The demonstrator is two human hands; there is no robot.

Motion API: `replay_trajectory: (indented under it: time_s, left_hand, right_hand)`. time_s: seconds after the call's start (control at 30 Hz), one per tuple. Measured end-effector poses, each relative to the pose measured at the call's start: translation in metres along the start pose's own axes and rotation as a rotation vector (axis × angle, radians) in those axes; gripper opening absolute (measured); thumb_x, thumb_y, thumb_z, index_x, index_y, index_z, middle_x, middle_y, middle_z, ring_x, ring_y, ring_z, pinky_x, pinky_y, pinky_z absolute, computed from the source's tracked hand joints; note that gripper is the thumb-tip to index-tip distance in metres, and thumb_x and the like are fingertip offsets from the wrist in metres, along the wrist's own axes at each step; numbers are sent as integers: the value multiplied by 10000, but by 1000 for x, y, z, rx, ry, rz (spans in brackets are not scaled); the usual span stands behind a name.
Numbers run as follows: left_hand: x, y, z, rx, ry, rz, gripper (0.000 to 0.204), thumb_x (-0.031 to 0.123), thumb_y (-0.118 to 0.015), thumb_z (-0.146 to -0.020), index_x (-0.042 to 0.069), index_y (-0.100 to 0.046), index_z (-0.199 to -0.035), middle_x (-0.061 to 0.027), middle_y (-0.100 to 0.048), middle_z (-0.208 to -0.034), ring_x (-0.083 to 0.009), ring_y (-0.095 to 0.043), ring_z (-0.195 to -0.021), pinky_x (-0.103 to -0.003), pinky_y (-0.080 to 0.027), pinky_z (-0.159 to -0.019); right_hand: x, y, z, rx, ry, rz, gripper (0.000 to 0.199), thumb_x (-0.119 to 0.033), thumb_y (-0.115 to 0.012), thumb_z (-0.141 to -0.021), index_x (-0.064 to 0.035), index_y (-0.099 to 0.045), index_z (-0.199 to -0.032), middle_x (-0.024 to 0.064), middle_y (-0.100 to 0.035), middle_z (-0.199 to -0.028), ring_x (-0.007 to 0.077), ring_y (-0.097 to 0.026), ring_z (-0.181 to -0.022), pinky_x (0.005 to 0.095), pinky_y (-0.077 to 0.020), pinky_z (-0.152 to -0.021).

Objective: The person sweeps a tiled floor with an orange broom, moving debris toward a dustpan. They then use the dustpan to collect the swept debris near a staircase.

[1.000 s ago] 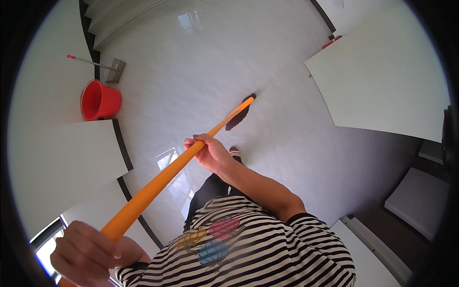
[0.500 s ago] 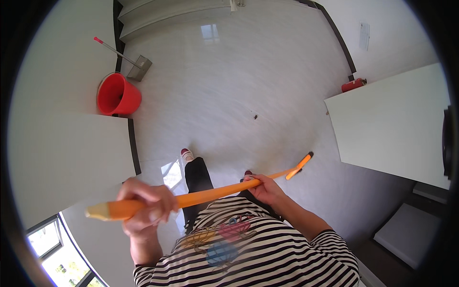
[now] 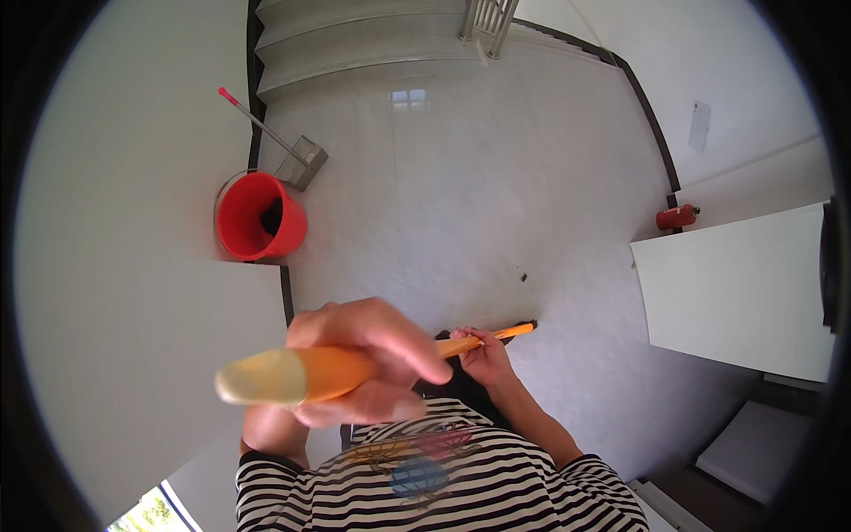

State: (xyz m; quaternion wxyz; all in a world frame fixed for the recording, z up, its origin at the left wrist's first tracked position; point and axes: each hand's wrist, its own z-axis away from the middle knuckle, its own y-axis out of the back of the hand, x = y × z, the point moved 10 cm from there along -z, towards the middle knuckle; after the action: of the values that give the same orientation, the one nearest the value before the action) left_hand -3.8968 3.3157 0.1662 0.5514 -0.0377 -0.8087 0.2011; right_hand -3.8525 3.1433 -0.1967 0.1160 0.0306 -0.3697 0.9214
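An orange broom slants across my body, its pale-capped handle nearest the camera. My left hand is closed around the upper handle just below the cap. Lower down, the fingers of my right hand are wrapped round the shaft. Past the right hand, the broom's orange end shows low by the floor, with dark bristles partly visible. A small dark scrap of debris lies on the pale floor just beyond the bristles.
At the left wall stands a red bucket with something dark inside. A grey long-handled dustpan is behind it. Steps and a metal railing rise ahead. A red fire extinguisher sits beside the white cabinet on the right.
My left hand and the handle top have risen toward the camera and shifted right. The broom's lower end has swung left, closer to my feet. The view has tilted up, showing more stairs.
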Motion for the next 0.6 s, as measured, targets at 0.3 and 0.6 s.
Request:
replay_trajectory:
  time_s: [0.3, 0.6]
  left_hand:
    - [-22, 142, -75, 70, 69, 332, 468, -17, -615, -723, -22, -413, -1145, -63, -537, -702, -149, -519, -644, -289, -424, -610]
    - [-84, 481, -2, 934, 413, -322, 306, 124, -510, -863, 6, -473, -1143, -65, -557, -983, -132, -522, -969, -285, -436, -836]
  right_hand:
    - [-25, -47, -45, 202, 60, -213, 179, 13, -482, -787, 54, -445, -957, 156, -537, -955, 266, -544, -922, 353, -474, -859]
    - [-148, 78, -54, 479, 163, -623, 401, 69, -514, -687, 88, -379, -1063, 173, -465, -979, 227, -613, -733, 272, -552, -585]
